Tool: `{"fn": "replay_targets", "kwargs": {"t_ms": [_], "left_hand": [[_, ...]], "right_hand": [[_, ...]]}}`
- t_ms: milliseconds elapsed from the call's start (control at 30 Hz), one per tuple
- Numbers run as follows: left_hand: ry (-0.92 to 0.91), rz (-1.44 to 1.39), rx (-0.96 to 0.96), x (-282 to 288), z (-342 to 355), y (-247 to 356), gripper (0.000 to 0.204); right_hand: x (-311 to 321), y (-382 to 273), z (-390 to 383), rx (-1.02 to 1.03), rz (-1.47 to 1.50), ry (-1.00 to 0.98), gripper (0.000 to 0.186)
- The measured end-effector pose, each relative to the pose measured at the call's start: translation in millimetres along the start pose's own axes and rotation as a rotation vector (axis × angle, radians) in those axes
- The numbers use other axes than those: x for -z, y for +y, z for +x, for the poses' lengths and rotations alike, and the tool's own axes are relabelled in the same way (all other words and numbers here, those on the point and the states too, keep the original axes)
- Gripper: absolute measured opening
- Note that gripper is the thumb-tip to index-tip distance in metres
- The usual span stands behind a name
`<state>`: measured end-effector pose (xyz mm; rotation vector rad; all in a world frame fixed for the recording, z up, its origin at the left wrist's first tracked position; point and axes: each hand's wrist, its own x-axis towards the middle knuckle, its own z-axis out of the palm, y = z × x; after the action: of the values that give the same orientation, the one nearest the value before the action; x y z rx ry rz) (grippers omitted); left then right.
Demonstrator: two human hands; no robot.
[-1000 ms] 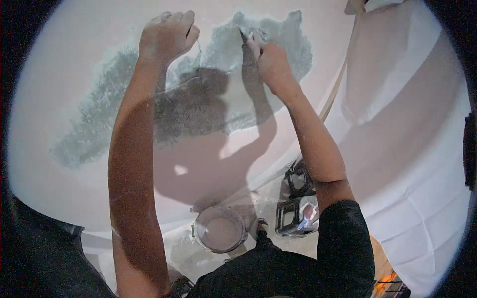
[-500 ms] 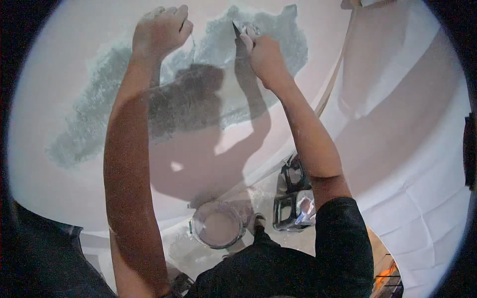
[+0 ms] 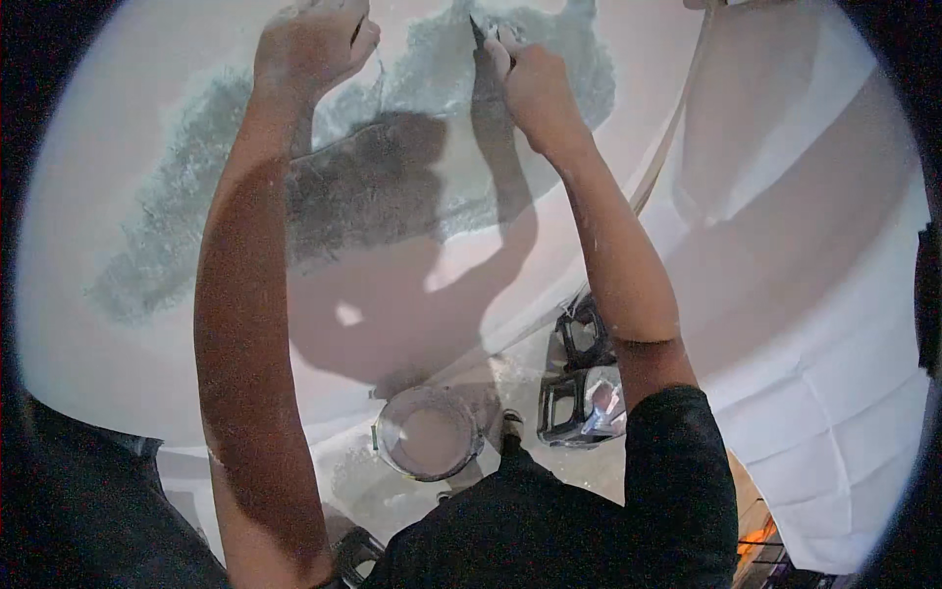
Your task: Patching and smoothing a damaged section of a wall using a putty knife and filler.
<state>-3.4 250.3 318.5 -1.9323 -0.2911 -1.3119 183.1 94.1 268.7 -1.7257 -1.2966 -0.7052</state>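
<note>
A grey patch of plaster spreads over the pale pink wall in front of me. My right hand is closed around the handle of a putty knife, whose dark, thin blade points up and left over the upper part of the patch. To the left, my left hand is curled into a fist near the patch's upper edge. What its fingers hold, if anything, is hidden. Shadows of my arms and head fall across the patch and the wall below.
Below the wall stands a round bucket with pinkish contents. Right of it are black crate-like stands with a shiny bag. White sheeting hangs at the right. Dark fabric lies at the lower left.
The whole view has shifted a little, so wall, bucket and stands sit slightly higher. My right hand with the putty knife is slightly higher and farther right in view; both grips look unchanged.
</note>
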Motion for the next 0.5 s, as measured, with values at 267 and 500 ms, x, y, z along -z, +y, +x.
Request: {"fn": "replay_targets", "kwargs": {"t_ms": [267, 500], "left_hand": [[0.001, -0.012, -0.016, -3.7, -4.9, 1.1, 0.016], [0.037, 0.006, -0.018, -4.5, -0.3, -7.8, 0.015]], "right_hand": [[-4.9, 5.0, -7.2, 0.118, 0.018, 0.047, 0.050], [1.2, -3.8, -4.7, 0.097, -0.005, 0.048, 0.047]]}}
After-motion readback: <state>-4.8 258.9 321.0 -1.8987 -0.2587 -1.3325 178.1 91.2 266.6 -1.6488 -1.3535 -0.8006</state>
